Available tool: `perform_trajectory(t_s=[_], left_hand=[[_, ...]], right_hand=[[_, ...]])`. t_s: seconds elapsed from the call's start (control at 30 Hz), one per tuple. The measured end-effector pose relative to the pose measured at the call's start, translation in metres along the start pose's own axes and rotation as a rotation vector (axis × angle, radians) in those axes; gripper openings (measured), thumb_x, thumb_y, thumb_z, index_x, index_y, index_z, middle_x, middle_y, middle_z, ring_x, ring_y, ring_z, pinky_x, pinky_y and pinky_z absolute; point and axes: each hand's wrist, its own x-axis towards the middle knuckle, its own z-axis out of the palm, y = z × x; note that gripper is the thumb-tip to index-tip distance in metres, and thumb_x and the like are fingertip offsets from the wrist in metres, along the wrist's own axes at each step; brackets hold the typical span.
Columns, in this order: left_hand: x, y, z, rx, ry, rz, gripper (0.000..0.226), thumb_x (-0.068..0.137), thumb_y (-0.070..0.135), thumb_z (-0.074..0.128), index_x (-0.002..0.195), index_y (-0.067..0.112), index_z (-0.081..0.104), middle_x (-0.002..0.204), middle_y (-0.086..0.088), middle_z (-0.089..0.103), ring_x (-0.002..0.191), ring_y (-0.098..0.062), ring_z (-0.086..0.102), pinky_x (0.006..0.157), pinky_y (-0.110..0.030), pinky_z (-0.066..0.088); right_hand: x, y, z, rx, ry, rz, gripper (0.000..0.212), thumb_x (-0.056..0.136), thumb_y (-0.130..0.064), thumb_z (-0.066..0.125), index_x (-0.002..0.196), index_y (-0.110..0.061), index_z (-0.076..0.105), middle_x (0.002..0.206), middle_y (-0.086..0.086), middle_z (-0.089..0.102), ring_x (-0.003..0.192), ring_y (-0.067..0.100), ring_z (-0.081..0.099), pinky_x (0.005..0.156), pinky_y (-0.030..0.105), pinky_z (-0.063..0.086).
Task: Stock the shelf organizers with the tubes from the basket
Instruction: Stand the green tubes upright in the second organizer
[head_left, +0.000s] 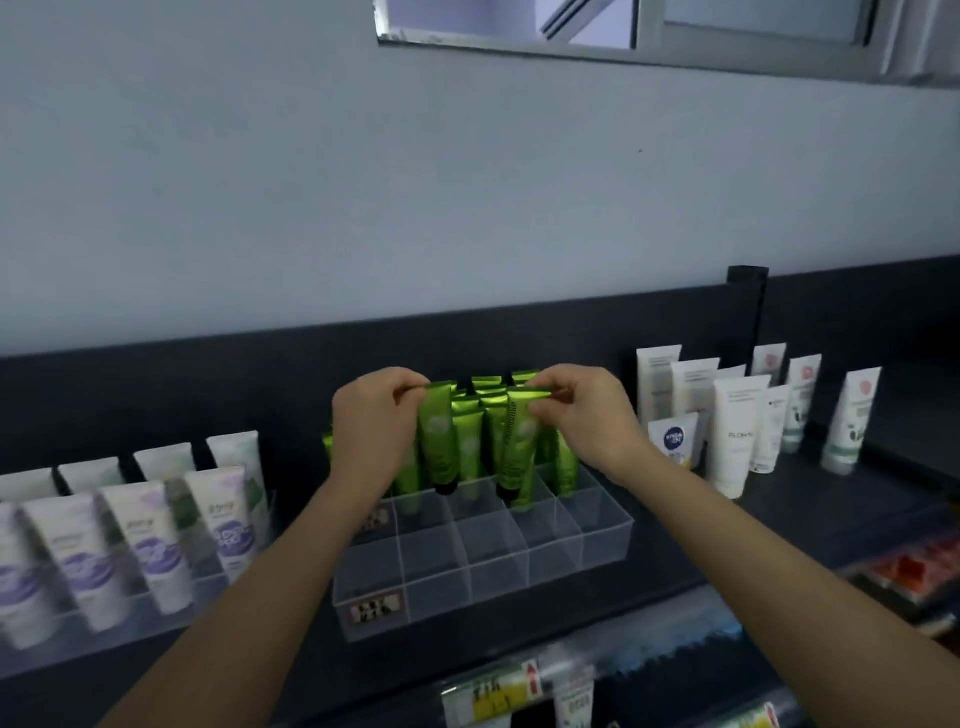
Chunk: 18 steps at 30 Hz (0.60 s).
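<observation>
I am holding one green tube in each hand, and both are above the clear organizer in the middle of the shelf. My left hand pinches the flat crimped end of the left tube between thumb and curled fingers, and my right hand pinches the right tube in the same way. The important relation is this: each tube hangs straight down from its hand, with the long axis almost upright, only a little tilted, and the black cap at the bottom. The caps are near the top edge of the organizer's dividers, just in front of the standing green tubes that fill the back rows. The cells in the front rows look empty. I cannot tell whether the caps are already inside a cell or only at the rim. The two hands are at nearly equal height and equal reach, so neither is clearly nearer; the left tube is over a cell to the left, the right tube over a cell more to the right, with a small gap between them. I judge that the next move is a short descent, keeping each tube upright so that the cap does not catch on a divider. The basket is not in view. The lilac tubes on the left and the white tubes on the right are well apart from my hands.
</observation>
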Motion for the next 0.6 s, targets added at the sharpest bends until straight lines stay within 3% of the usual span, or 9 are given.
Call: perform_trajectory(t_s=[0.07, 0.3, 0.37, 0.5, 0.6], left_hand=[[0.000, -0.011, 0.000, 0.042, -0.011, -0.010, 0.013, 0.085, 0.010, 0.064, 0.090, 0.012, 0.076, 0.090, 0.002, 0.073, 0.081, -0.004, 0.058, 0.080, -0.014, 0.039], [0.000, -0.041, 0.000, 0.093, -0.060, 0.013, 0.014, 0.086, 0.007, 0.063, 0.092, 0.010, 0.075, 0.091, -0.001, 0.073, 0.080, -0.003, 0.055, 0.078, -0.009, 0.038], [-0.003, -0.050, 0.004, 0.108, -0.092, 0.001, 0.014, 0.087, 0.008, 0.063, 0.093, 0.010, 0.075, 0.091, -0.001, 0.073, 0.079, -0.001, 0.054, 0.071, 0.000, 0.034], [-0.013, -0.065, 0.015, 0.091, -0.142, -0.041, 0.015, 0.088, 0.007, 0.061, 0.097, 0.009, 0.074, 0.095, -0.001, 0.072, 0.084, -0.001, 0.056, 0.076, -0.010, 0.037], [-0.017, -0.071, 0.019, 0.087, -0.155, -0.051, 0.015, 0.088, 0.005, 0.061, 0.096, 0.006, 0.073, 0.094, -0.004, 0.072, 0.082, -0.003, 0.056, 0.070, -0.004, 0.035]], right_hand=[[0.007, 0.001, 0.015, -0.159, -0.029, -0.066, 0.017, 0.081, -0.010, 0.070, 0.098, -0.013, 0.071, 0.092, -0.001, 0.066, 0.081, 0.009, 0.057, 0.073, 0.015, 0.040], [0.027, 0.006, 0.056, -0.536, -0.227, -0.238, 0.026, 0.087, -0.012, 0.060, 0.112, -0.010, 0.065, 0.111, 0.010, 0.060, 0.103, 0.028, 0.058, 0.087, 0.034, 0.046], [0.030, 0.011, 0.063, -0.631, -0.263, -0.258, 0.027, 0.088, -0.015, 0.058, 0.114, -0.014, 0.063, 0.113, 0.006, 0.059, 0.106, 0.027, 0.057, 0.088, 0.037, 0.044], [0.032, 0.019, 0.074, -0.738, -0.286, -0.267, 0.026, 0.088, -0.014, 0.057, 0.114, -0.020, 0.062, 0.111, 0.000, 0.058, 0.107, 0.022, 0.055, 0.089, 0.037, 0.033], [0.033, 0.027, 0.081, -0.760, -0.275, -0.265, 0.023, 0.086, -0.012, 0.059, 0.108, -0.018, 0.063, 0.107, 0.000, 0.058, 0.104, 0.022, 0.055, 0.088, 0.038, 0.030]])
